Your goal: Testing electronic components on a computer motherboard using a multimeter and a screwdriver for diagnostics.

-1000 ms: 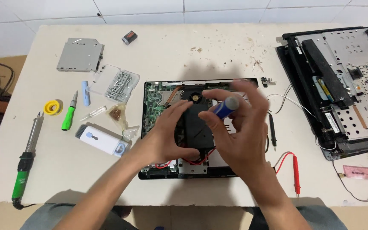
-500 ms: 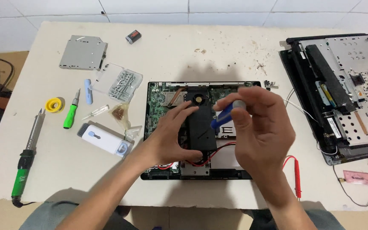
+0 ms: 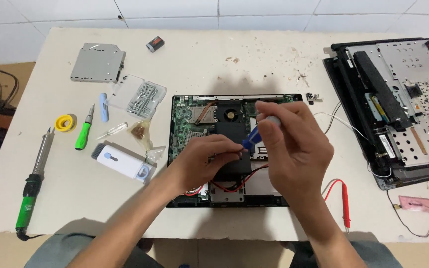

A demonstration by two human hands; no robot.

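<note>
Right hand [image 3: 294,149] clenched round blue-handled screwdriver [image 3: 259,133], tip pointing down into opened laptop base [image 3: 184,149] at table [image 3: 254,54] centre. Left hand [image 3: 204,161] rests on black module inside base, fingertips [image 3: 232,147] pinched beside screwdriver tip; what they pinch cannot tell. Base holds green board, copper heat pipe, small fan [image 3: 230,114], red wires. Clear plastic box [image 3: 137,94], lid open, holds screws, upper left. Second laptop chassis [image 3: 403,99] far right.
</note>
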